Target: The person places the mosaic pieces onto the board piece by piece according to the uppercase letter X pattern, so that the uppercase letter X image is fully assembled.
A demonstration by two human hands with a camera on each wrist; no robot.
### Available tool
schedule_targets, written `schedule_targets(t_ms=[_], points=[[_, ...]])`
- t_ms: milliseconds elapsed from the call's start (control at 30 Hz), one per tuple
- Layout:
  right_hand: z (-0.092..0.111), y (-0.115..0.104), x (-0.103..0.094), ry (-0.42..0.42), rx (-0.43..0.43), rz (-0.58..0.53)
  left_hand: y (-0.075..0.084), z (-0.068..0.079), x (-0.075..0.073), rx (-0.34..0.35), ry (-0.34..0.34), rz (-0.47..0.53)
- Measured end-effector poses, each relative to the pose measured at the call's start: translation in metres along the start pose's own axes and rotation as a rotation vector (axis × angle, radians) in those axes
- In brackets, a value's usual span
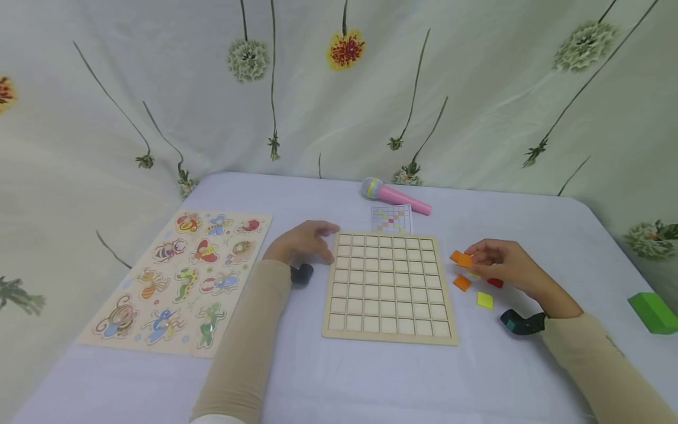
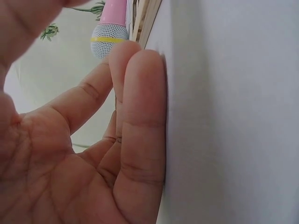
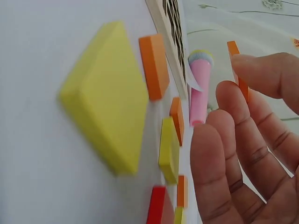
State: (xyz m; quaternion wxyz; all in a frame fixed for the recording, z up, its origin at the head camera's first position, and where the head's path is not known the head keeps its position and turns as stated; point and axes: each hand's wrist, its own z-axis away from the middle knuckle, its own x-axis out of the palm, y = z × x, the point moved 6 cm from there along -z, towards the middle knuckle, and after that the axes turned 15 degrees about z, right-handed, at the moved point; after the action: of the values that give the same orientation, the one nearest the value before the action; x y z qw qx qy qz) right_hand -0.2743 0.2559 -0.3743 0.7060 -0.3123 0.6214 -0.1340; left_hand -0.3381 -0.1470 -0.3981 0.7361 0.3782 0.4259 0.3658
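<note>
My right hand (image 1: 503, 265) is to the right of a wooden grid board (image 1: 389, 338). It pinches a thin orange square tile (image 3: 244, 91) between thumb and fingers, raised off the table. Beneath and around that hand lie loose tiles: an orange one (image 1: 462, 282), a yellow one (image 1: 484, 300) and a red one (image 1: 495, 282), with more partly hidden by the fingers. My left hand (image 1: 303, 241) rests at the board's upper left corner, its fingers loosely extended and holding nothing. The board's square cells hold no tiles.
A small card with a coloured grid pattern (image 1: 377, 220) lies against the board's far edge. Behind it is a pink toy microphone (image 1: 404, 198). An insect picture puzzle (image 1: 198, 288) lies at the left; a green block (image 1: 654, 312) sits at the far right.
</note>
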Motion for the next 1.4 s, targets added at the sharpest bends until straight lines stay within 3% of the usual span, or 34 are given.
schedule_targets(t_ms=[467,767,1400], points=[[-0.026,-0.021,0.022,-0.079,-0.028,-0.146,-0.002,0.002,-0.001,-0.013,0.004,0.034],[-0.038,-0.040,0.031,-0.095,-0.004,-0.183,-0.003,0.001,-0.001,0.017,-0.007,0.023],[-0.069,-0.065,0.054,-0.125,-0.037,-0.215,-0.002,0.000,-0.001,0.016,-0.001,0.018]])
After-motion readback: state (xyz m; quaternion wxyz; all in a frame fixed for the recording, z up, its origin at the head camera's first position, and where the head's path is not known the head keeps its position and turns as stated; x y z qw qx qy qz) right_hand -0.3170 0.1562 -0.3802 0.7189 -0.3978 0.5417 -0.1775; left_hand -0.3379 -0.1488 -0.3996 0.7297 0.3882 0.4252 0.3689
